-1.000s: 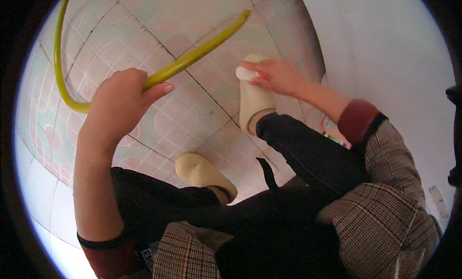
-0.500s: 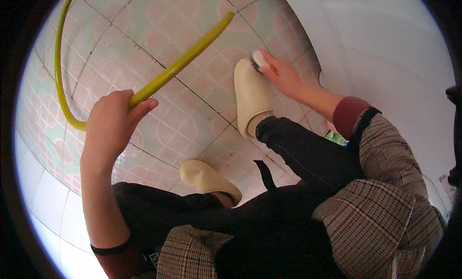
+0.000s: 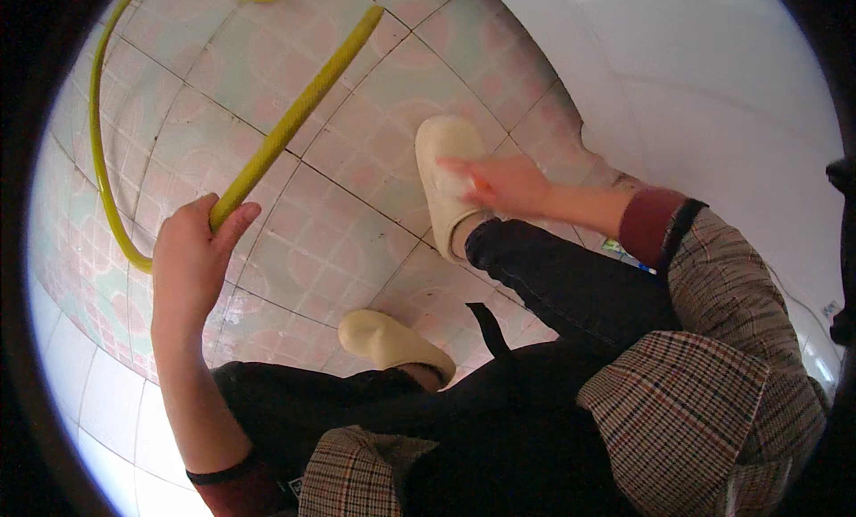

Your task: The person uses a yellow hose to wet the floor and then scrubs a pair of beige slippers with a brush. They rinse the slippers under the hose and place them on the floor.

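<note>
A yellow-green hose point(image 3: 294, 120) is wrapped by the fingers of my left hand point(image 3: 192, 254). Its free end points up and right over the floor. Over the cream slipper point(image 3: 446, 141) on my right foot, my right hand point(image 3: 513, 187) is smeared by motion. It is closed around a small brush point(image 3: 456, 177), now a pale blur near the slipper's upper; the earlier frame shows its white back and dark bristles. Whether the bristles touch the slipper now I cannot tell. My left foot wears the matching slipper point(image 3: 379, 336), flat on the tiles.
Pink and green patterned tiles point(image 3: 343, 236) cover the floor. A large white curved surface point(image 3: 695, 98) rises on the right. Pale tiles point(image 3: 102, 397) border the lower left. A small green and blue item point(image 3: 618, 247) lies partly hidden beneath my right forearm.
My right hand and the brush have moved from the slipper's toe back toward the ankle. My left hand has shifted slightly down; the hose end has swung left. More hose shows at the top.
</note>
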### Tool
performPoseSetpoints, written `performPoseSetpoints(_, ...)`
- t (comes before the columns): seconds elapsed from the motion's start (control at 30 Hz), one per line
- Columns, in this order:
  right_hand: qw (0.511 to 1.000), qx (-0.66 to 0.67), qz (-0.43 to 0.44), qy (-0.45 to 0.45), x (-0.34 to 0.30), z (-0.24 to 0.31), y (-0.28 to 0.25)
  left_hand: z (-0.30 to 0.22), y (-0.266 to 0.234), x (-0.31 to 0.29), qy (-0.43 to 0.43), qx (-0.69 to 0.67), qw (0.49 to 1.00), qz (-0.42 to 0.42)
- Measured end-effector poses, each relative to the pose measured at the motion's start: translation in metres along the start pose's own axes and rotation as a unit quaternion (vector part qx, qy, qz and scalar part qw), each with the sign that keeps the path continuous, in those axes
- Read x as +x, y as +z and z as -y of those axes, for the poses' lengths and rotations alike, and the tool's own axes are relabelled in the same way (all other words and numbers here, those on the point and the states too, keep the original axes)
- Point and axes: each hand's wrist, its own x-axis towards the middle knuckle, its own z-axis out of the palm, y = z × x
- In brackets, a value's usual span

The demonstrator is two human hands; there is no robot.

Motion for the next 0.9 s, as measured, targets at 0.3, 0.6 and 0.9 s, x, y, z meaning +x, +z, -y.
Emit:
performPoseSetpoints(0.3,1.000,-0.005,0.018,0.021,-0.022,0.023,-0.019,-0.004,-0.003,-0.010,0.001,-0.032,0.999,0.019)
performPoseSetpoints(0.6,0.982,0.096,0.029,0.162,-0.030,0.002,-0.019,-0.017,-0.005,-0.011,0.015,-0.028,0.999,0.036)
performPoseSetpoints(0.9,0.868,0.383,-0.225,0.225,-0.058,-0.052,0.075,-0.026,0.003,0.003,0.031,0.006,0.998,0.058)
